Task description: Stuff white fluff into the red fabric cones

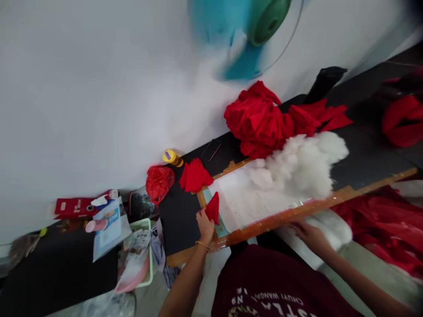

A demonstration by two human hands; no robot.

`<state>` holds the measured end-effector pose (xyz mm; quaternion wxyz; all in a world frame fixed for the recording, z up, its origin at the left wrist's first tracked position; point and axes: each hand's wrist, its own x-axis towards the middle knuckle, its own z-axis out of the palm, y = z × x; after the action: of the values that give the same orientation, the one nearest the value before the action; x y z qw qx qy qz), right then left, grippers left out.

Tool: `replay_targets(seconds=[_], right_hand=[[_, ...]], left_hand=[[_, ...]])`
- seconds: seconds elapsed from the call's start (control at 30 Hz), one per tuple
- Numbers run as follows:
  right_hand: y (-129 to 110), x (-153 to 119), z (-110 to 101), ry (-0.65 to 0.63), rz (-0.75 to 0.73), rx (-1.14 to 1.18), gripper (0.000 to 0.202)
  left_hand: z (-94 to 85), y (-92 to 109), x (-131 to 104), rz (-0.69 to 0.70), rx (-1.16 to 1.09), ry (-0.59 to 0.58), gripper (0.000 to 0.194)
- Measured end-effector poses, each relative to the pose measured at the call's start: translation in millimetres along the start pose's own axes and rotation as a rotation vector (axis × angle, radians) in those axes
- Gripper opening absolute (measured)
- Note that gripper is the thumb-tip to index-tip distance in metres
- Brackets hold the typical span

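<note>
My left hand is closed on the lower left edge of a small pointed red fabric piece, above the left end of a taped white work surface. A small stack of red fabric pieces lies just beyond it. My right hand is at the table's front edge, over a white bundle; its fingers are stretched toward the edge, with nothing visible in them. A heap of white fluffy stuffing covers the right part of the work surface.
A large red fabric pile lies against the wall, below a blue fan. A phone, a yellow-lidded jar and a red plastic bag are further left. A light green basket stands beside the table's left end.
</note>
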<state>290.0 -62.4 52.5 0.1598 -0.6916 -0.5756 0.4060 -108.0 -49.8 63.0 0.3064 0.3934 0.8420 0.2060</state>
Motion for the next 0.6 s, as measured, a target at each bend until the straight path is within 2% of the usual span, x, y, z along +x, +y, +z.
replay_targets(seconds=[0.07,0.1,0.17,0.23,0.33,0.43,0.53,0.6], right_hand=[[-35.5,21.4,21.3,-0.167,-0.151,-0.015,0.026],[-54.6,34.1,31.7,-0.208,-0.233,-0.036,0.03],[-88.7,60.3,47.9,-0.152,-0.364,-0.121,0.032],[-109.7,85.1,54.2,0.006,-0.4,-0.18,0.033],[-114.2,117.4,46.6,0.253,-0.343,-0.191,0.034],[-104.6,149.0,28.2,0.42,-0.234,-0.128,0.039],[-103.9,182.7,9.1,0.442,-0.141,-0.099,0.049],[-111.5,203.2,-0.8,0.344,-0.106,-0.119,0.05]], left_hand=[[-3.1,-3.2,-3.5,0.1,0.093,-0.046,0.05],[-5.3,-4.4,-3.1,0.158,0.178,-0.073,0.046],[-10.1,-6.3,2.2,0.25,0.348,-0.117,0.035],[-13.9,-7.0,10.7,0.279,0.413,-0.139,0.026],[-13.0,-4.8,19.3,0.291,0.357,-0.157,0.021],[-0.1,2.9,15.3,0.305,0.263,-0.167,0.021],[21.6,15.3,2.6,0.307,0.15,-0.161,0.021],[35.6,24.5,-6.1,0.294,0.082,-0.146,0.02]])
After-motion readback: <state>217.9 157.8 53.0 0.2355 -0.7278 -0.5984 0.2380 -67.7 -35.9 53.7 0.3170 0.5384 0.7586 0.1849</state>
